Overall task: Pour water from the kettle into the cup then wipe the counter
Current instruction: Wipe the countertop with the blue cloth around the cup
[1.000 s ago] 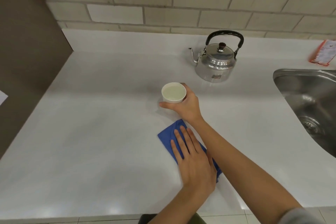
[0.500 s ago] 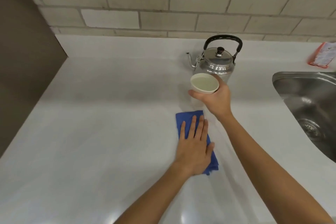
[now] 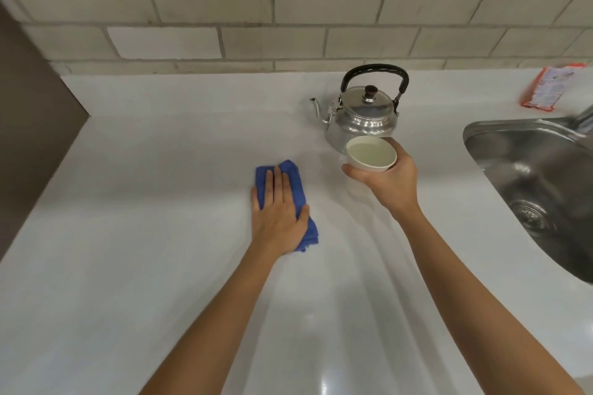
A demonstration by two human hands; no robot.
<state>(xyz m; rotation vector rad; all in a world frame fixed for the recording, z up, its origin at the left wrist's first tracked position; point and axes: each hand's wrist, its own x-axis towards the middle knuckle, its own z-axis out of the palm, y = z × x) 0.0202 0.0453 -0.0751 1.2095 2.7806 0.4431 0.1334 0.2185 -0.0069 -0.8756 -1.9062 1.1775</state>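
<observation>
Left hand: your left hand (image 3: 279,212) lies palm down, fingers spread and flat, pressing on the folded blue cloth (image 3: 296,189); it is not curled around anything.
Cloth: the cloth lies flat on the glossy white counter (image 3: 144,234), left of the cup and well in front of the kettle; its far edge and right edge show past your fingers.
Right hand: your right hand (image 3: 390,184) is closed around the small white round cup (image 3: 371,154), thumb on the left side, fingers wrapping the right.
Cup: upright, filled with clear water near the rim, held above the counter; it overlaps the lower front of the kettle in this view. Whether the two touch, you cannot tell.
Kettle: the shiny metal kettle with the black arched handle (image 3: 362,112) stands on the counter near the tiled wall, lid on, spout pointing left.
Counter: faint streaks of wetness run along the surface between your forearms.
Sink: the stainless steel sink (image 3: 529,167) sits at your right, drain visible.
Other: an orange and white packet (image 3: 550,85) lies at the far right, behind the sink.
</observation>
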